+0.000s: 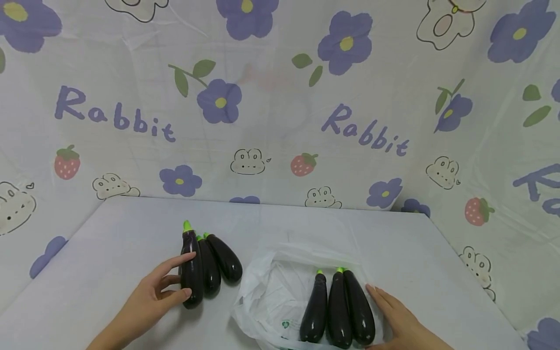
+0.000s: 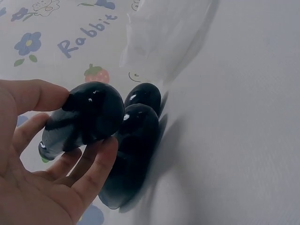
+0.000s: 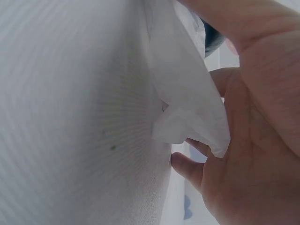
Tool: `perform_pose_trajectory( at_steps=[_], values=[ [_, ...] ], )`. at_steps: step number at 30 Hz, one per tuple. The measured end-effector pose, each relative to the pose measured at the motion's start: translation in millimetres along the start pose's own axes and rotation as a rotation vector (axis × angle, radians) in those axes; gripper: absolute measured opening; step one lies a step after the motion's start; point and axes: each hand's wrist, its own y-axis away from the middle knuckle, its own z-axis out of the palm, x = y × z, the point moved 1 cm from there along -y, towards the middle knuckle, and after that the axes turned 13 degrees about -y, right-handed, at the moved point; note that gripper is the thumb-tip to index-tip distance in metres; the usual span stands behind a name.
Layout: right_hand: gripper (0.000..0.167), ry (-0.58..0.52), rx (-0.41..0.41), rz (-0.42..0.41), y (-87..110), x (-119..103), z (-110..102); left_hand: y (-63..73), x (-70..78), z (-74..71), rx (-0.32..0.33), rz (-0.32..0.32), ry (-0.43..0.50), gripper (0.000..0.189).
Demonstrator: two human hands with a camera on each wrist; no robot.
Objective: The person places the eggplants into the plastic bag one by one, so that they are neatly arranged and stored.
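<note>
In the head view my left hand [image 1: 148,296] grips a dark, glossy eggplant [image 1: 191,272] with a green stem, thumb on one side and fingers on the other. The left wrist view shows the same eggplant [image 2: 86,117] pinched by my left hand [image 2: 51,168]. Right beside it lie two more eggplants, one in the middle [image 1: 210,272] and one slanting [image 1: 225,257]. A white plastic bag [image 1: 267,291] lies spread with its mouth wide, holding three eggplants [image 1: 339,311] side by side. My right hand [image 1: 404,321] rests along the bag's right edge, fingers extended; plastic [image 3: 187,89] touches its palm.
Everything lies on a white table [image 1: 144,223]. A printed cloth [image 1: 271,126] with flowers, rabbits and strawberries hangs behind it and along the sides. The bag stands between the two hands.
</note>
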Motion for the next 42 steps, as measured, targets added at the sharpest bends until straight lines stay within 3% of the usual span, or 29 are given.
perform_pose_trajectory(
  at_steps=[6,12,27,33,42],
  values=[
    [0.117,0.004,0.002,-0.008,0.6,0.7,0.5,0.4,0.3,2.8,-0.030,0.010,0.008,0.063],
    [0.119,0.000,0.005,0.010,-1.0,1.4,0.9,0.4,-1.3,3.9,-0.067,-0.024,0.004,0.064],
    [0.124,-0.014,0.010,0.046,-1.9,2.9,1.5,1.7,4.5,7.9,-0.080,-0.007,0.022,0.063],
    [0.123,-0.014,0.014,0.010,-1.7,1.9,0.9,0.2,7.5,7.7,-0.078,-0.012,0.033,0.062],
    [0.124,-0.007,0.012,0.089,-2.3,1.2,1.3,-6.2,9.7,16.3,-0.093,-0.040,0.060,0.062]
  ],
)
